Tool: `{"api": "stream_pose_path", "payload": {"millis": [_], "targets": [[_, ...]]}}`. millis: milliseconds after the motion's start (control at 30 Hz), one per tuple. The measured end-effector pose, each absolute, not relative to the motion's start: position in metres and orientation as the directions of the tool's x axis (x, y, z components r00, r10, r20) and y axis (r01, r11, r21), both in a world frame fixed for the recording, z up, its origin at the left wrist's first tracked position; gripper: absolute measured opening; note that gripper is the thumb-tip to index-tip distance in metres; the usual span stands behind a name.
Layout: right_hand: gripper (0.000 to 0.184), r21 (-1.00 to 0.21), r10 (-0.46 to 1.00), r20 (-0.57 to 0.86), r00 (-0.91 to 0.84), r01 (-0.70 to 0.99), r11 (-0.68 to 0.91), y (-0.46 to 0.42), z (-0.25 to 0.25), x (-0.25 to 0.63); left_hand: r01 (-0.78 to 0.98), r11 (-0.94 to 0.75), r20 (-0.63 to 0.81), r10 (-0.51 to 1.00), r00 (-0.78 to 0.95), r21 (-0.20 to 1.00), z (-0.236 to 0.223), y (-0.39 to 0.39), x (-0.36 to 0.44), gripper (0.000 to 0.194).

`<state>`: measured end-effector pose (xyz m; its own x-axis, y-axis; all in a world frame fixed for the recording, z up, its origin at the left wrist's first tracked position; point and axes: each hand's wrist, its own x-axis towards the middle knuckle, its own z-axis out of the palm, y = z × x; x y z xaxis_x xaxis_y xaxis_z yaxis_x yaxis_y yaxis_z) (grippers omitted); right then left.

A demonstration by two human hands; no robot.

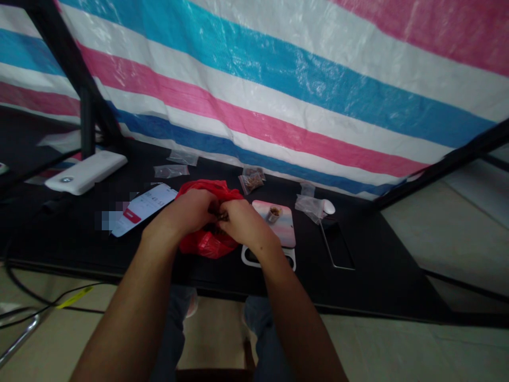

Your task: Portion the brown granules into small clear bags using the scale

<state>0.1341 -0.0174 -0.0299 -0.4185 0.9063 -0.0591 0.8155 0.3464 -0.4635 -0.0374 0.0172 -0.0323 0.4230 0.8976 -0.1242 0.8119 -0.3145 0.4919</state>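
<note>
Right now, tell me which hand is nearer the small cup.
Right: the right hand is at the red bag, just left of the cup; the left hand is farther left.

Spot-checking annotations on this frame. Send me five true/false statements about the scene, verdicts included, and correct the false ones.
1. The left hand and right hand are both at the red bag. True.
2. The small cup stands directly on the black table. False: the cup is on the scale.
3. The phone with the lit screen lies left of the red bag. True.
4. The scale is left of the red bag. False: it is to the right, partly covered by the right arm.
5. A small clear bag with brown contents lies beyond the scale. True.
</note>
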Motion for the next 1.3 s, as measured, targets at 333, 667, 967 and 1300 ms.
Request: {"api": "stream_pose_path", "payload": {"millis": [333,667,967,1300], "targets": [[0.014,-0.507,0.917,-0.044,-0.396,0.800,0.321,-0.019,-0.022,0.147,0.819,-0.369,-0.181,0.857,0.483,0.440,-0.023,0.016,-0.034,0.025],[0.022,-0.537,0.935,0.011,-0.355,0.787,0.305,-0.020,-0.019,0.156,0.808,-0.404,-0.154,0.849,0.506,0.428,-0.024,0.016,-0.031,0.026],[0.021,-0.543,0.936,0.026,-0.351,0.781,0.308,-0.021,-0.017,0.160,0.810,-0.398,-0.173,0.844,0.507,0.431,-0.023,0.017,-0.030,0.025],[0.014,-0.498,0.924,-0.009,-0.383,0.803,0.328,-0.018,-0.029,0.154,0.821,-0.384,-0.176,0.854,0.490,0.422,-0.025,0.019,-0.031,0.023]]}}
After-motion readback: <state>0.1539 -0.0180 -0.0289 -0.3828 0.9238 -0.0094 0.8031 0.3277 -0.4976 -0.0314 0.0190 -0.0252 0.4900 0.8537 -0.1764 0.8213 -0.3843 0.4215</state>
